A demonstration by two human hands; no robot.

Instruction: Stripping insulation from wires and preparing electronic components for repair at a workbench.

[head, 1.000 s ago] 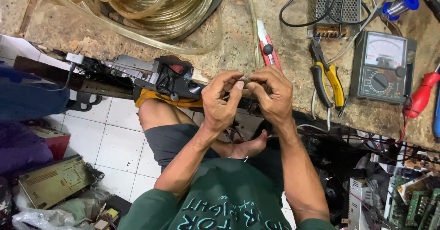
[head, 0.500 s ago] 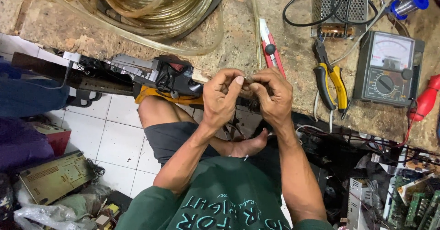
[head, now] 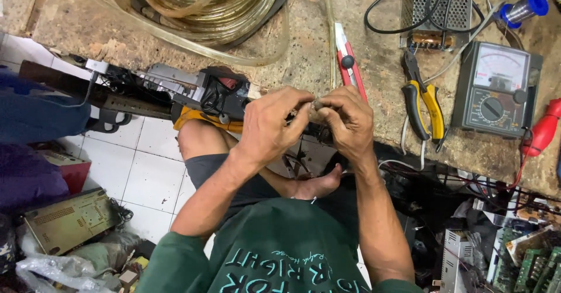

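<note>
Small dull part [head: 317,103] — pinched (both hands)

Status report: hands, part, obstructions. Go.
Left hand and right hand both pinching one small dark part over the bench edge. Cutter just behind. Nothing between the hands.

We wear a dark green T-shirt [head: 280,252] with pale teal lettering across the chest at six o'clock, short sleeves ending above bare forearms, and dark grey shorts [head: 225,173] over a bare leg and foot.

Rough matt worktop [head: 350,12]; glossy plastic hose [head: 204,7]
</note>
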